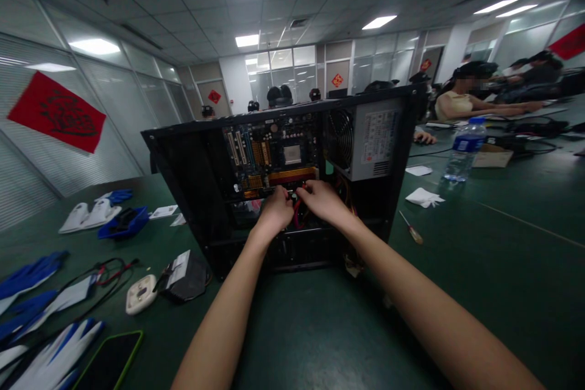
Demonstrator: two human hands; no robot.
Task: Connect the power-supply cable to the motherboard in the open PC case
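A black computer case (283, 265) stands upright on the green table with its open side towards me. Inside it, the motherboard (292, 128) is mounted in the upper middle, and a silver power supply (377, 140) with a dark fan sits at the upper right. Both my hands reach in at the motherboard's lower edge. My left hand (275, 212) is closed, its fingertips pinched together beside the board; what they hold is hidden. Close by, the fingers of my right hand (323, 201) are pinched at a bundle of coloured wires (299, 214), which hangs below them.
Left of the case lie a dark boxy part (186, 277), a white round-cornered gadget (141, 294), a phone (109, 362), gloves (57, 356) and a blue tray (122, 225). To the right are a screwdriver (414, 231), crumpled tissue (425, 197) and a water bottle (465, 149). Another person (461, 100) sits beyond.
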